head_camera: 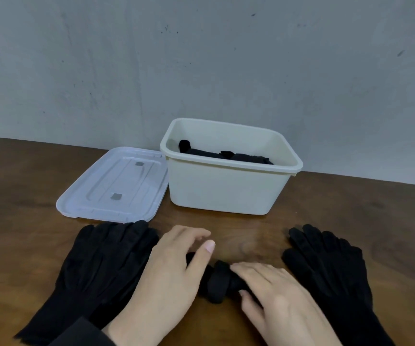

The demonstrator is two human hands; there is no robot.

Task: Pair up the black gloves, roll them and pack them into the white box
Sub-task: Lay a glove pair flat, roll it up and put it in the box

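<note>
A rolled bundle of black gloves lies on the wooden table near its front edge. My left hand lies over the bundle's left end, thumb laid on the roll. My right hand covers its right end with fingers spread flat on it. Flat black gloves lie stacked to the left, partly under my left forearm. Another flat black glove lies to the right. The white box stands open behind, with rolled black gloves inside.
The box's translucent lid lies flat on the table left of the box, close to the left gloves' fingertips. A grey wall rises right behind the table's far edge.
</note>
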